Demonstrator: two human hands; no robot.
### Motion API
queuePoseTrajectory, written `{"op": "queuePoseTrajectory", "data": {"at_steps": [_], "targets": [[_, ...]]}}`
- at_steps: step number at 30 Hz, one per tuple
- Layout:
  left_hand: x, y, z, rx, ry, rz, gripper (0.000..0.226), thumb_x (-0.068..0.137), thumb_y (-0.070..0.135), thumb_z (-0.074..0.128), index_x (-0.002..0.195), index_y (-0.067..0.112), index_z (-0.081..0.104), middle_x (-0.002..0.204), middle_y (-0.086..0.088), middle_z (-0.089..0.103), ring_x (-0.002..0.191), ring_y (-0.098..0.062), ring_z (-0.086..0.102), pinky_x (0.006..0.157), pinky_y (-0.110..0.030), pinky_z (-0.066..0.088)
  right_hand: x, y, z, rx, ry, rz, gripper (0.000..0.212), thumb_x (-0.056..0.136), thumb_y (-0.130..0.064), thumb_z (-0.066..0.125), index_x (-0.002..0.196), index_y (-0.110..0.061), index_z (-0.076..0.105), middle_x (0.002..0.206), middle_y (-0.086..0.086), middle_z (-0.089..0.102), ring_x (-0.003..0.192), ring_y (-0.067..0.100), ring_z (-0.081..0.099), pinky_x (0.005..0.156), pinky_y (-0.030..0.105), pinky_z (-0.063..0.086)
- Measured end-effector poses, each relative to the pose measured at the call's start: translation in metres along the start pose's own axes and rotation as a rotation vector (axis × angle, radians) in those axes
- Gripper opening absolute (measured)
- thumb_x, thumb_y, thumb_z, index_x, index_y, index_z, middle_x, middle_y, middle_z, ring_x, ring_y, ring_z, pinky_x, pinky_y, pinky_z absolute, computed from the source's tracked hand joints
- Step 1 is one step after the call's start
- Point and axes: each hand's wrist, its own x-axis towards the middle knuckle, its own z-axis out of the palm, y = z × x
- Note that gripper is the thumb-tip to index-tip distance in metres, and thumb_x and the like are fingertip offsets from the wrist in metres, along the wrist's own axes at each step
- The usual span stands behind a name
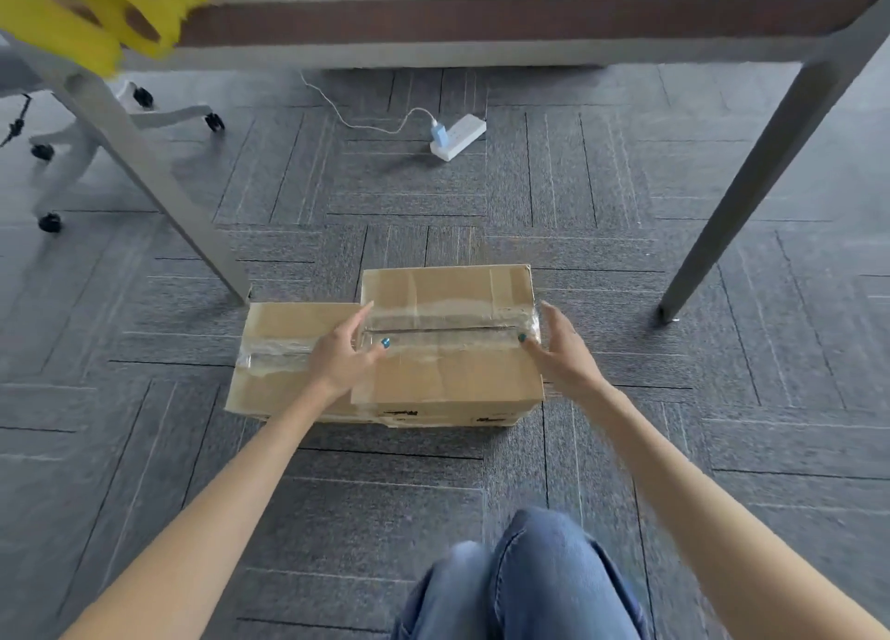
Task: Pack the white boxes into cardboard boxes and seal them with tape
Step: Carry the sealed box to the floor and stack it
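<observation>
We see a taped brown cardboard box (448, 374) on the grey carpet floor (144, 446) at 12 o'clock, with a second taped brown carton (274, 345) at its 9. Left hand (344, 355) and right hand (561, 350) flank it, each grip spread. Both look sealed. No white boxes visible.

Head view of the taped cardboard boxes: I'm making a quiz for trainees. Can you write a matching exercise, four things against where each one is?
Things
1. left hand
2. right hand
3. power strip
4. chair base

Places
A. on the carpet under the table
B. at the right end of the right cardboard box
C. far left, behind a table leg
D. at the left end of that box, over the left cardboard box

Pairs: 1-D, 2-B, 3-A, 4-C
</observation>
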Motion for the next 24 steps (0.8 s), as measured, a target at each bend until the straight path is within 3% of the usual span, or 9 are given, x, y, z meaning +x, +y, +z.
{"op": "queuePoseTrajectory", "data": {"at_steps": [1, 3, 6, 10, 15, 24], "targets": [[-0.010, 0.018, -0.017, 0.076, -0.018, 0.030, 0.061, 0.097, 0.030, 0.057, 0.152, 0.031, 0.031, 0.145, -0.010, 0.051, 0.098, -0.034, 0.065, 0.075, -0.036, 0.054, -0.010, -0.016, -0.015, -0.065, -0.004, -0.039, 0.063, 0.099, -0.031, 0.054, 0.152, -0.016, 0.024, 0.157, 0.004, 0.031, 0.140, 0.024, 0.036, 0.110, 0.041, 0.036], [-0.032, 0.052, -0.051, 0.181, -0.054, 0.094, 0.058, 0.098, 0.033, 0.055, 0.151, 0.032, 0.034, 0.154, 0.000, 0.041, 0.126, -0.034, 0.053, 0.096, -0.040, 0.049, -0.033, -0.051, -0.046, -0.172, -0.003, -0.098, 0.060, 0.098, -0.031, 0.054, 0.151, -0.018, 0.029, 0.155, 0.000, 0.034, 0.137, 0.024, 0.041, 0.105, 0.041, 0.040], [-0.069, 0.107, -0.101, 0.281, -0.086, 0.213, 0.057, 0.099, 0.034, 0.054, 0.152, 0.029, 0.034, 0.160, 0.008, 0.027, 0.148, -0.019, 0.025, 0.119, -0.039, 0.022, -0.073, -0.104, -0.094, -0.324, -0.021, -0.175, 0.061, 0.097, -0.032, 0.053, 0.152, -0.024, 0.028, 0.159, -0.003, 0.029, 0.141, 0.023, 0.036, 0.112, 0.044, 0.034], [-0.121, 0.176, -0.162, 0.333, -0.098, 0.307, 0.054, 0.099, 0.030, 0.053, 0.150, 0.027, 0.037, 0.161, 0.007, 0.024, 0.149, -0.017, 0.019, 0.120, -0.036, 0.007, -0.136, -0.173, -0.152, -0.483, -0.007, -0.280, 0.061, 0.098, -0.032, 0.051, 0.154, -0.026, 0.027, 0.162, -0.002, 0.022, 0.146, 0.019, 0.027, 0.117, 0.038, 0.022], [-0.186, 0.235, -0.221, 0.480, -0.085, 0.423, 0.052, 0.100, 0.036, 0.047, 0.150, 0.026, 0.037, 0.159, 0.004, 0.030, 0.147, -0.015, 0.025, 0.122, -0.036, 0.012, -0.212, -0.233, -0.214, -0.580, 0.021, -0.295, 0.056, 0.100, -0.033, 0.049, 0.152, -0.025, 0.030, 0.161, -0.001, 0.023, 0.146, 0.019, 0.026, 0.118, 0.037, 0.021], [-0.252, 0.332, -0.245, 0.580, -0.117, 0.546, 0.055, 0.102, 0.041, 0.039, 0.154, 0.027, 0.027, 0.161, 0.002, 0.028, 0.148, -0.015, 0.023, 0.124, -0.040, 0.010, -0.294, -0.245, -0.309, -0.667, 0.097, -0.221, 0.058, 0.100, -0.039, 0.047, 0.152, -0.023, 0.028, 0.161, 0.002, 0.022, 0.147, 0.020, 0.024, 0.119, 0.039, 0.020]]}}
